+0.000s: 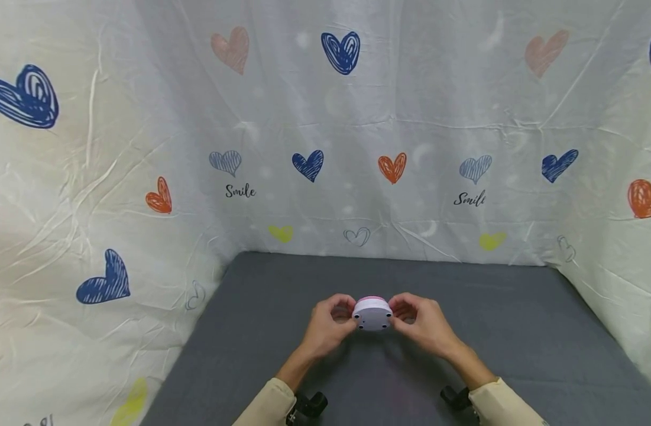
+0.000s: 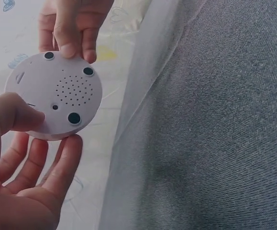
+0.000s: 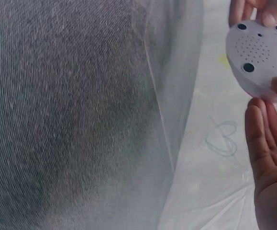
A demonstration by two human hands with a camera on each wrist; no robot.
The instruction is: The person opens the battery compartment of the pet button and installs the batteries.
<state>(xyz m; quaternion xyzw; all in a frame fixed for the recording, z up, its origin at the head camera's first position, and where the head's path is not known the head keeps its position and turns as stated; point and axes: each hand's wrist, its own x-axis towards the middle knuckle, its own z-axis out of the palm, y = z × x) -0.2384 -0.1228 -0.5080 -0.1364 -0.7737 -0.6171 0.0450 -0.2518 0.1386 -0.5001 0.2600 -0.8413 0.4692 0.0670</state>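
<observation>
A round, white, disc-shaped device (image 1: 372, 316) with a pink top edge is held up above the dark grey tabletop between both hands. Its underside faces the wearer. That underside (image 2: 42, 86) carries black round feet, a patch of small speaker-like holes and a small recessed hole in the left wrist view. On one side of the rim, the left hand (image 1: 327, 325) pinches it, thumb on the underside and fingers behind. The right hand (image 1: 425, 325) pinches the opposite side the same way. In the right wrist view, the device (image 3: 272, 52) is cut off by the frame's edge. Its top face is mostly hidden.
A dark grey cloth (image 1: 240, 367) covers the table. White curtains (image 1: 431, 89) printed with hearts and "Smile" rise behind and at both sides of it. Black wrist-worn mounts (image 1: 311, 405) sit by the cream sleeves (image 1: 269, 405).
</observation>
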